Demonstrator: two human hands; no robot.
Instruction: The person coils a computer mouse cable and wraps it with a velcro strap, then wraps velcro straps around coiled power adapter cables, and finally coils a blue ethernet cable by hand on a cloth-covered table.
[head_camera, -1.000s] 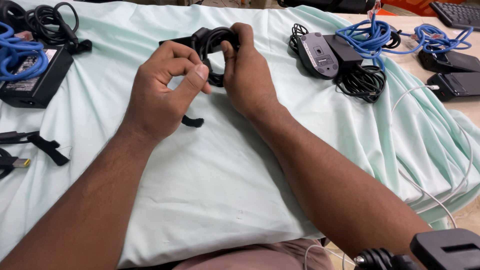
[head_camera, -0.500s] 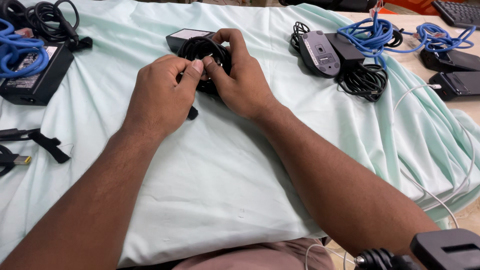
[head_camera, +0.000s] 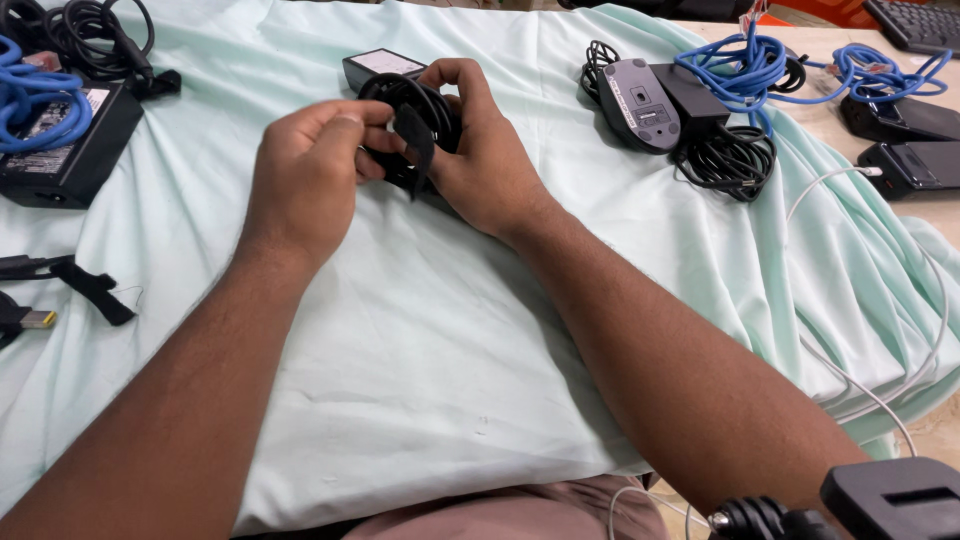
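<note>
Fingers (head_camera: 345, 125) of the left hand (head_camera: 305, 180) now pinch the black strap (head_camera: 415, 140), lifted clear across the coiled black cable (head_camera: 425, 105) that the right hand (head_camera: 485, 160) clamps just before the power adapter (head_camera: 380, 65), so the binding has moved on.

A cloth (head_camera: 420, 380) covered the table. At its far middle, both hands met on a coiled cable (head_camera: 415, 115), the left hand (head_camera: 305, 180) left of it, the right hand (head_camera: 485, 160) right. An adapter (head_camera: 378, 66) lay just behind the coil. A mouse (head_camera: 640, 102) lay to the right, another adapter (head_camera: 65, 150) far left.
</note>
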